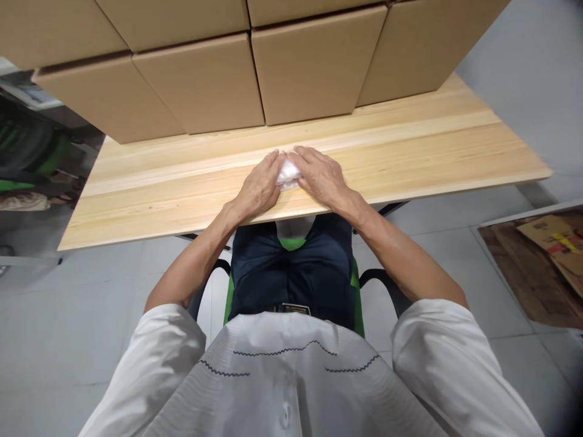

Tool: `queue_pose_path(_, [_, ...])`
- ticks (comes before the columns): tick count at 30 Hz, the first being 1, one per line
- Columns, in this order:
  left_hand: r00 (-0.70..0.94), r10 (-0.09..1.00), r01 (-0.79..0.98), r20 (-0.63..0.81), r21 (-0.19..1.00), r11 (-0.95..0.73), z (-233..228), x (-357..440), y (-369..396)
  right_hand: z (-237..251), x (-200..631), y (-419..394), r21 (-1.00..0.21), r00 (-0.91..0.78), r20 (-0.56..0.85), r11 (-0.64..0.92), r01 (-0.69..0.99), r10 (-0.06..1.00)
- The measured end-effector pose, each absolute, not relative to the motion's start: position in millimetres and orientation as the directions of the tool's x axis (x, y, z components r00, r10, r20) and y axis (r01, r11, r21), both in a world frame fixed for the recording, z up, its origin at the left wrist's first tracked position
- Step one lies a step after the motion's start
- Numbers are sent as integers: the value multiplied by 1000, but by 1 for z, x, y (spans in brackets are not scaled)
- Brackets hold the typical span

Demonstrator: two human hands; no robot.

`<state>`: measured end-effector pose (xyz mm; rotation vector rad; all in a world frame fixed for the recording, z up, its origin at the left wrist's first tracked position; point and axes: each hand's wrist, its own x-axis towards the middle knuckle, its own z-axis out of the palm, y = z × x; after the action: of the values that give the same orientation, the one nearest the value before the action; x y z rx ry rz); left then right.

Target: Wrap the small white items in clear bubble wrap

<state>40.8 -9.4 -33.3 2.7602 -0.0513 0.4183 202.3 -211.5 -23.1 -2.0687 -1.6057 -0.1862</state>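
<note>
A small white bundle in clear, shiny plastic (288, 172) rests on the wooden table (182, 182) near its front edge. My left hand (262, 185) closes on it from the left, the fingers curled along its side. From the right, my right hand (322, 176) presses against the same bundle, fingers bent over its top. Both hands lie on the tabletop and nearly meet at the far side of the bundle. What is inside the plastic cannot be made out, and my palms hide its sides.
Stacked cardboard boxes (314, 67) line the back of the table. Below the front edge are my legs on a green chair (358, 303) with black armrests. Flattened cardboard (542, 267) lies at the right, and another green and black chair (36, 145) stands at the left.
</note>
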Motion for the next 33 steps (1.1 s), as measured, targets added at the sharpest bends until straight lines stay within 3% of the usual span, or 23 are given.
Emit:
queue_pose_path(6, [946,-10,-105,324,279,-954,-39,39,-6,-23,199,-213,-290,292,408,-180,940,865])
queue_pose_path(23, [954,15,-70,299,273,-959,-34,29,-5,-17,190,-210,-245,285,373,-202,948,883])
queue_pose_path(29, [978,40,-38,206,360,-932,-16,-2,2,-20,188,-208,-205,277,396,-210,956,875])
queue_pose_path(33, [984,141,77,112,446,-892,6,-20,14,-18,186,-208,-133,268,385,-234,963,883])
